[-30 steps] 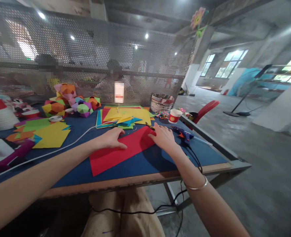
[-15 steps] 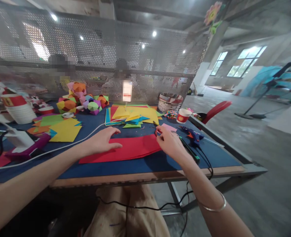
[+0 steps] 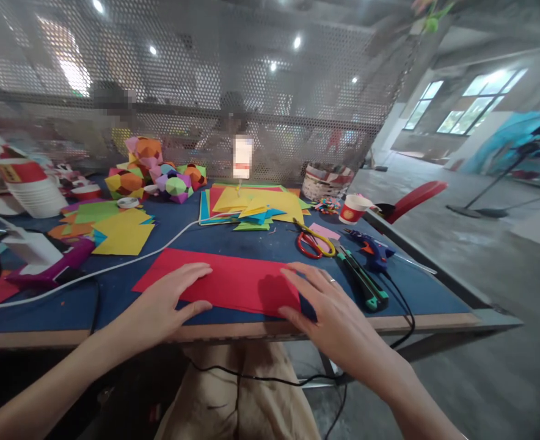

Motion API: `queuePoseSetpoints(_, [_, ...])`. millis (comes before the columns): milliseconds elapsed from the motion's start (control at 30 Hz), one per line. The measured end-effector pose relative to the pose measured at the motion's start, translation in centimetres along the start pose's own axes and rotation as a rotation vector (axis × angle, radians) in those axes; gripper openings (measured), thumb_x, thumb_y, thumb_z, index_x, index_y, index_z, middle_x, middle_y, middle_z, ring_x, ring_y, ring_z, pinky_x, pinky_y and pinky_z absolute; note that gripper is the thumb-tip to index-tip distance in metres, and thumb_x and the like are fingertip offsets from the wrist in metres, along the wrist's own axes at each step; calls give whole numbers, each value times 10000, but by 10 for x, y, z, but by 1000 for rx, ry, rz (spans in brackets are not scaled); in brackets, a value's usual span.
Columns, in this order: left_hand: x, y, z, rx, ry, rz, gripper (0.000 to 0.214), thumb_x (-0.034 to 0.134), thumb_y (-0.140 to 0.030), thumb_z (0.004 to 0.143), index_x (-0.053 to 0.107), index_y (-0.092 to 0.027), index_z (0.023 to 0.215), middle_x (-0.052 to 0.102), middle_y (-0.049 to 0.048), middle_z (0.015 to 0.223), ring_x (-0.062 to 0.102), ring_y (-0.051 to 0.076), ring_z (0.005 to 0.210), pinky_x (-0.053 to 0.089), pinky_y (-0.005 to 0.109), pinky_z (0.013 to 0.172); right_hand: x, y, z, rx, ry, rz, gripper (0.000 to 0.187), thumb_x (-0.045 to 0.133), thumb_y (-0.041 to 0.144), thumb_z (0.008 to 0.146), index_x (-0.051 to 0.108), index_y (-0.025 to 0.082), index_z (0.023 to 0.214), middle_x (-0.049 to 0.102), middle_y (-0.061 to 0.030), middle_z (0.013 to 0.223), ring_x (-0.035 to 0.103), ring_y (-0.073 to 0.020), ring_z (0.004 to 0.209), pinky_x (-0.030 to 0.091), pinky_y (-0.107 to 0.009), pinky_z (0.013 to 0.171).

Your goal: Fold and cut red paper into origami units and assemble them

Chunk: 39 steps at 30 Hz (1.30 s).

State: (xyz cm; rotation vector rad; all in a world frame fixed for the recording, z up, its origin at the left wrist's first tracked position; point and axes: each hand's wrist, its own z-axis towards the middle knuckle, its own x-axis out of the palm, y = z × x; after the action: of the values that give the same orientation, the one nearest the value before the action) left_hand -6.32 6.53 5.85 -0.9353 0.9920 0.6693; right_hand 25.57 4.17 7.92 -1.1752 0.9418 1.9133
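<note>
A long strip of folded or stacked red paper (image 3: pixel 237 282) lies flat near the table's front edge. Over its left part is my left hand (image 3: pixel 171 299), thumb and fingers apart and holding nothing. My right hand (image 3: pixel 327 299), wearing a ring, reaches over the strip's right end with fingertips spread at its edges; it grips nothing. Just beyond the right hand rest scissors (image 3: pixel 311 239) with red and yellow handles. A green and black utility knife (image 3: pixel 361 278) lies to their right, beside a blue glue gun (image 3: pixel 371 247).
Coloured paper sheets (image 3: pixel 270 201) are piled at the back, near a lit phone (image 3: pixel 242 157). A white cable (image 3: pixel 160 250) crosses the table to a purple power strip (image 3: pixel 52 263). Paper balls (image 3: pixel 160 171), stacked cups (image 3: pixel 34 189), a basket (image 3: pixel 327 181) and a paper cup (image 3: pixel 355 209) stand around.
My right hand has come away from the scissors and moved nearer, over the red paper's right end. The left hand has come closer too. The red strip now lies turned a little differently.
</note>
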Motion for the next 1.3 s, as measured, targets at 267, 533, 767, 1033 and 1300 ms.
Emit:
queuePoseSetpoints(267, [18,-50,-33,248,-253,102,359,489,-343,1024,544,-268,1371,637,31,1389,605,174,1281,535,343,1051,8,-4,3,-38,229,22,626,728,280,896,506,164,1470,498,-132,1516,481,-285,1402,402,-538,1161])
queuePoseSetpoints(533, [40,-75,-43,407,-320,195,359,495,-176,996,560,-133,1347,661,74,1362,590,179,1295,465,344,1124,7,-12,7,-137,146,13,632,788,284,847,558,130,1415,589,-134,1430,576,-289,1316,485,-511,1100])
queuePoseSetpoints(767, [46,-83,-37,374,-403,272,303,438,-208,1033,600,-98,1264,730,82,1224,659,193,1149,480,351,1022,7,-10,8,-164,117,-28,587,780,281,850,588,134,1385,621,-145,1391,622,-300,1257,517,-508,1066])
queuePoseSetpoints(1033, [59,-94,-29,211,-439,393,652,255,-583,1038,626,-96,1260,735,94,1226,637,235,1136,393,392,1003,13,-13,7,-216,38,-98,480,685,314,922,615,111,1351,686,-164,1295,680,-316,1163,578,-490,971])
queuePoseSetpoints(1300, [55,-94,-27,-13,-393,342,653,241,-569,1036,664,-117,1241,728,142,1224,639,314,1109,415,469,954,31,-14,7,-252,-140,-138,413,400,321,1053,656,88,1278,746,-174,1164,733,-289,1022,606,-467,861])
